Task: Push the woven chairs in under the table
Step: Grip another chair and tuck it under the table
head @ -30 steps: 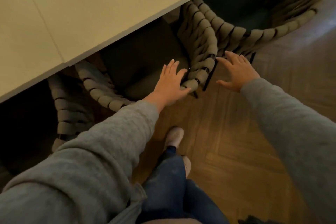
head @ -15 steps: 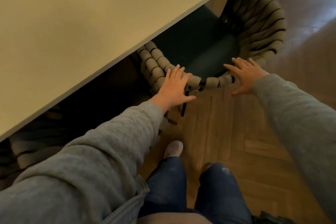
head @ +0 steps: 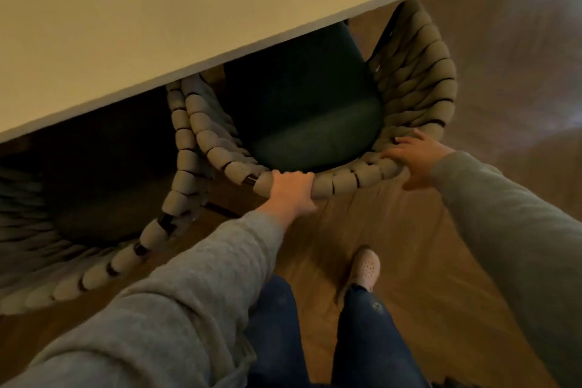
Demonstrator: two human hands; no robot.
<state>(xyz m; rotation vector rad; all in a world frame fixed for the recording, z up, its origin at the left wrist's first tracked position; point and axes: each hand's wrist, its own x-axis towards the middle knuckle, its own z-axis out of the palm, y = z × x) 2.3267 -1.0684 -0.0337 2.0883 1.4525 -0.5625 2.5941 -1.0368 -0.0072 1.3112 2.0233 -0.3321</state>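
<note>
A woven chair [head: 419, 79] with thick grey-green rope weave and a dark seat cushion [head: 315, 123] stands at the table's right end, its front part under the pale table top [head: 157, 16]. My left hand [head: 291, 190] is curled over the chair's back rim near the middle. My right hand [head: 415, 161] grips the same rim further right. A second woven chair [head: 176, 198] sits to the left, tucked mostly under the table, its curved back touching the first chair's side.
Wooden herringbone floor [head: 425, 246] stretches right and toward me. My legs in blue jeans and a light shoe [head: 367, 268] stand just behind the chair. The table edge runs diagonally from lower left to upper right.
Both hands have gone from flat and open near the right chair's back to clasped on its rim. The view has shifted right, centring on this chair.
</note>
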